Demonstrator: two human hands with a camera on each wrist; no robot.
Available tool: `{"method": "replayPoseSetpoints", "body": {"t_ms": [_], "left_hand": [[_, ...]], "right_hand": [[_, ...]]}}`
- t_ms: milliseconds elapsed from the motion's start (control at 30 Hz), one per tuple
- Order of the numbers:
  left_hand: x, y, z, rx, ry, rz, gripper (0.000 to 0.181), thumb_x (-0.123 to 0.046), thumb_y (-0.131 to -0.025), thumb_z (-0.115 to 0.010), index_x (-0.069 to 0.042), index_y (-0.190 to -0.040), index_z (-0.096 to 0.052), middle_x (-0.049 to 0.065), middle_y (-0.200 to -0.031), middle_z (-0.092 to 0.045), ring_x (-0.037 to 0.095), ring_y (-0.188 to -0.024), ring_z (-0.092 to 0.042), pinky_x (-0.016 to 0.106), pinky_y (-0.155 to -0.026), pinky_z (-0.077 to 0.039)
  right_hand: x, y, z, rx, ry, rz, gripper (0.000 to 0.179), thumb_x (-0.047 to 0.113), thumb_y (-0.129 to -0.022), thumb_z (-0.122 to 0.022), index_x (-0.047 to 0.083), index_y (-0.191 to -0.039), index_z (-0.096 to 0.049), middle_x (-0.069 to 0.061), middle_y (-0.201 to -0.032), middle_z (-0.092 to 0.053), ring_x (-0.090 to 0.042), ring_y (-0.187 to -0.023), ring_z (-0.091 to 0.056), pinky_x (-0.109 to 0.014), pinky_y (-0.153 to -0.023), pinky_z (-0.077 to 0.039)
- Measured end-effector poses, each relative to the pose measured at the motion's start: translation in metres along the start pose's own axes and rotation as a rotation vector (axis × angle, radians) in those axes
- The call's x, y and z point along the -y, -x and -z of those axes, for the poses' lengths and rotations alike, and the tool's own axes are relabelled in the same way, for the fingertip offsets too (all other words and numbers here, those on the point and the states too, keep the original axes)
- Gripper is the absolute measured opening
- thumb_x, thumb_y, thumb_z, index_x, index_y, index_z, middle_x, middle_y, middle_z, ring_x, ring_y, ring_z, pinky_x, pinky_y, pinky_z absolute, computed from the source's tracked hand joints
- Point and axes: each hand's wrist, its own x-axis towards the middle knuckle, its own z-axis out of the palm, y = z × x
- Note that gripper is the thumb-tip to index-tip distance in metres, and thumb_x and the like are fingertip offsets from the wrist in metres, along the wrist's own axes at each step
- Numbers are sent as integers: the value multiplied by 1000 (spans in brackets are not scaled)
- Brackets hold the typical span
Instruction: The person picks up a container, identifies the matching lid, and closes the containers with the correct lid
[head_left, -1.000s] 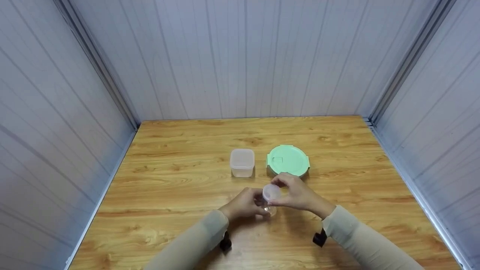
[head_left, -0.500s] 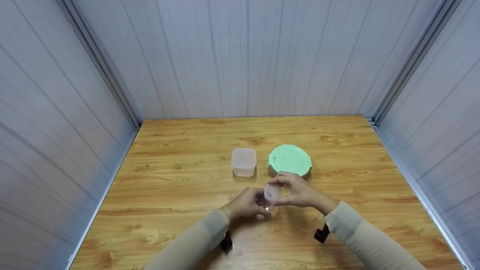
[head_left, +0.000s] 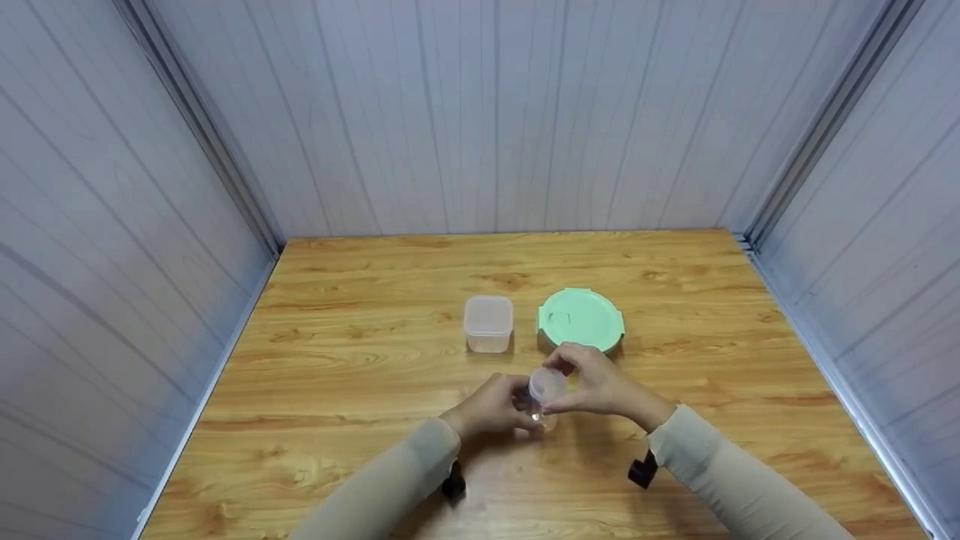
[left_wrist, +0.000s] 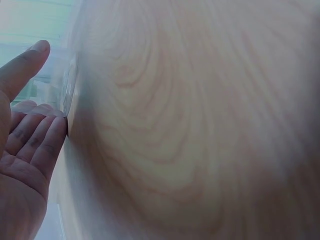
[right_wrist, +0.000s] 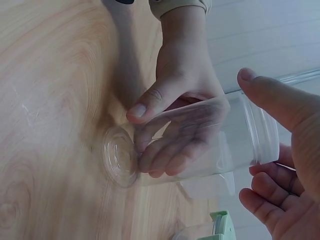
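Observation:
A clear plastic jar [right_wrist: 231,137] stands upright on the wooden table, its round base [right_wrist: 120,157] against the tabletop. My left hand [head_left: 491,407] holds the jar's body from the left, thumb and fingers curled around it. On top of the jar sits a round translucent lid [head_left: 548,384]. My right hand [head_left: 596,382] grips the rim of this lid between thumb and fingers. The right wrist view shows the left hand [right_wrist: 185,100] through the clear wall. In the left wrist view the left hand [left_wrist: 30,150] is at the edge, and the jar is only partly seen.
Behind the hands stands a square translucent container [head_left: 488,324] with a lid. To its right is a round container with a mint green lid [head_left: 581,320], close beyond the right hand. White panel walls [head_left: 480,112] enclose the wooden table [head_left: 337,322] at the back and sides.
The whole head view has shifted slightly. Both hands keep their places on the jar and its lid, with only tiny movements of the right hand's fingers.

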Motion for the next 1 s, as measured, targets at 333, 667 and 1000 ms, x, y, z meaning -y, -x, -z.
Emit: {"method": "replayPoseSetpoints", "body": {"t_ms": [333,667,1000], "left_hand": [[0,0,-1,-9,19,14,41,-13,-80,-97,-10,-116,-79,-3,-101,-81,-1,-87,-67,21,-85,-57],[-1,0,-2,-11,39,-1,43,-11,-80,-97,-9,-118,-79,3,-104,-82,1,-88,-67,20,-84,-57],[-1,-1,-2,-12,29,9,38,-11,-80,-97,-10,-113,-78,0,-95,-78,1,-84,-66,20,-82,-57]], "right_hand": [[-2,3,5,7,-25,84,44,20,-82,-96,2,-118,-76,-9,-108,-77,-17,-98,-70,-39,-87,-62],[-2,5,15,46,-18,45,41,18,-81,-94,2,-116,-78,-7,-103,-77,-13,-94,-67,-31,-85,-60],[-1,4,17,50,-28,-28,41,28,-81,-98,6,-110,-79,-5,-101,-78,-22,-93,-70,-41,-86,-62]]}}
